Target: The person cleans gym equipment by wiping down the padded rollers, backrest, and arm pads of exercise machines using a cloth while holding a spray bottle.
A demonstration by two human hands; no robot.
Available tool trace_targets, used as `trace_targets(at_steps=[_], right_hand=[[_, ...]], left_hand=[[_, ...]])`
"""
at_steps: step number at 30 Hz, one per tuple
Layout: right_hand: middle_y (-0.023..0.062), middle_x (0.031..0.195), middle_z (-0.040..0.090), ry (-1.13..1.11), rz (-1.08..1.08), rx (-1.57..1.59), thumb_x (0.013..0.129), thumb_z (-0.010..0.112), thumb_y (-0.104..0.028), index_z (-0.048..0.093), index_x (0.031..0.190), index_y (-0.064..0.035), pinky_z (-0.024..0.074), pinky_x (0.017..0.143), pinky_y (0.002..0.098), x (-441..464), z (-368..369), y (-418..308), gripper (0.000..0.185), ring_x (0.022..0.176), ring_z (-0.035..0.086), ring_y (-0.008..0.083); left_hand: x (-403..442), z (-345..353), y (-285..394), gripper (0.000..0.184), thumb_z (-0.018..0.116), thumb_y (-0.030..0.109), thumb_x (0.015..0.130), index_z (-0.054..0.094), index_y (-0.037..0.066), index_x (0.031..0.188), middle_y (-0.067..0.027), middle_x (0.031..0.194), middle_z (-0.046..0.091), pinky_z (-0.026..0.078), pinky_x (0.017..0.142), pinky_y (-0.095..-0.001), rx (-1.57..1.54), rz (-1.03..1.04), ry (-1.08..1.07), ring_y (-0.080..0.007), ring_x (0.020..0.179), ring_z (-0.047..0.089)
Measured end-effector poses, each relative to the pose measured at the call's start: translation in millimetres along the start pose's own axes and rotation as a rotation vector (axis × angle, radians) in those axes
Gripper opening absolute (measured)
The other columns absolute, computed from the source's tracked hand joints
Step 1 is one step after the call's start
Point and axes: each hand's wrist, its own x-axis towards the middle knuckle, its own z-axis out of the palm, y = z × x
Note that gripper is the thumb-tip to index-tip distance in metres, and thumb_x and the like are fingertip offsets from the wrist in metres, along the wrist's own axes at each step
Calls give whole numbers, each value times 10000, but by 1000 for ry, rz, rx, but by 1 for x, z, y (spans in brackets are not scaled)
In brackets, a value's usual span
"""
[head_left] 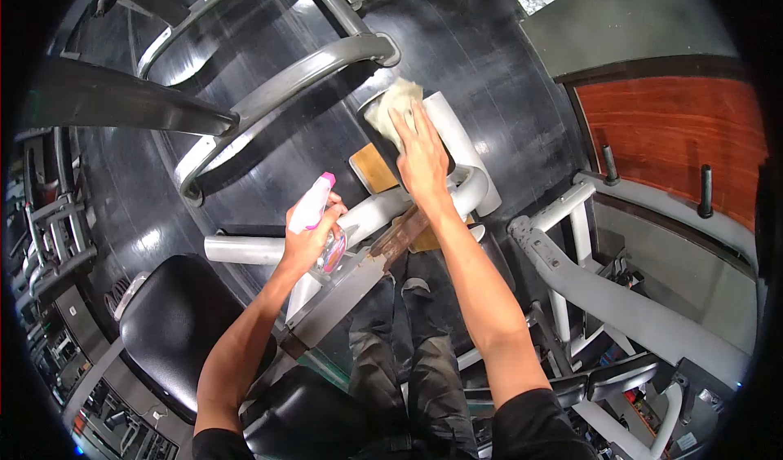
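Black sleeves are seen nearest the camera. By the closed grip of the left hand, a spray bottle is clasped, apart from the white crossbar and to its left. Just beside that crossbar's far end, a pale cloth is partly covered by the right hand, its grip flattened, fingers extended. Wiping appears to be under way; how much is finished or left cannot be told.
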Motion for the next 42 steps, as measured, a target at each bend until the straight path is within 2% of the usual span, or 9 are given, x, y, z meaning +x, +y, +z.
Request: trace_targets(at_steps=[6, 11, 17, 23, 32, 37, 39, 40, 42], right_hand=[[171, 1398, 446, -131, 210, 113, 646, 514, 167, 523, 1327, -156, 371, 1079, 389, -107, -43, 30, 754, 1297, 428, 327], [191, 1337, 519, 203, 661, 526, 844, 398, 58, 490, 1315, 8, 373, 1044, 372, -100, -44, 74, 482, 1257, 489, 294], [221, 1335, 502, 343, 30, 347, 734, 407, 110, 522, 1311, -44, 340, 1086, 392, 30, -6, 51, 609, 1249, 477, 351], [138, 1416, 438, 55, 279, 215, 710, 473, 100, 558, 1303, -223, 404, 1035, 397, 30, 16, 11, 681, 1259, 455, 322], [125, 1307, 547, 13, 325, 156, 665, 427, 145, 609, 1243, -186, 429, 1001, 407, -90, -35, 50, 690, 1160, 546, 340], [156, 1125, 659, 288, 626, 693, 778, 390, 50, 586, 1242, -44, 453, 932, 328, 15, -33, 64, 512, 1072, 618, 249], [121, 1285, 579, 194, 473, 811, 913, 363, -12, 548, 1300, -69, 429, 990, 321, 49, 3, 77, 433, 1161, 553, 215], [213, 1284, 558, 110, 244, 528, 825, 384, 29, 542, 1304, -73, 399, 1028, 346, 60, 12, 76, 515, 1237, 509, 303], [186, 1324, 529, 46, 263, 395, 790, 424, 31, 545, 1309, -130, 388, 1041, 364, 52, 19, 53, 556, 1232, 506, 321]], left_hand=[[-3, 4, 4, 119, 617, 12, 865, 593, -9, 979, -65, 799, 628, 472, 502, -243, 19, 7, 5, -90, 546, 571], [-8, 9, 4, 87, 637, 51, 865, 616, 20, 943, -12, 703, 609, 438, 483, -227, 154, 36, -47, -64, 524, 553], [-12, 12, 4, 101, 645, 86, 877, 624, 27, 957, -5, 704, 604, 442, 494, -215, 183, -5, -149, -53, 551, 547], [-13, 12, 5, 118, 643, 98, 884, 626, 29, 978, -4, 740, 612, 465, 516, -215, 211, -16, -219, -50, 569, 548], [-11, 10, 6, 130, 647, 94, 885, 613, 17, 984, -10, 748, 610, 462, 519, -225, 200, -84, -208, -64, 564, 552], [-12, 11, 6, 135, 649, 87, 885, 602, 4, 980, -24, 731, 594, 466, 520, -236, 216, -86, -227, -76, 551, 556], [-13, 11, 7, 132, 643, 119, 891, 625, 43, 996, 9, 759, 616, 467, 529, -215, 221, -112, -221, -42, 620, 553], [-13, 12, 6, 132, 643, 119, 891, 625, 43, 996, 9, 759, 616, 467, 529, -215, 219, -115, -231, -42, 620, 553], [-11, 11, 5, 129, 642, 111, 889, 625, 38, 994, 2, 780, 622, 471, 531, -212, 196, -18, -204, -43, 625, 558]])
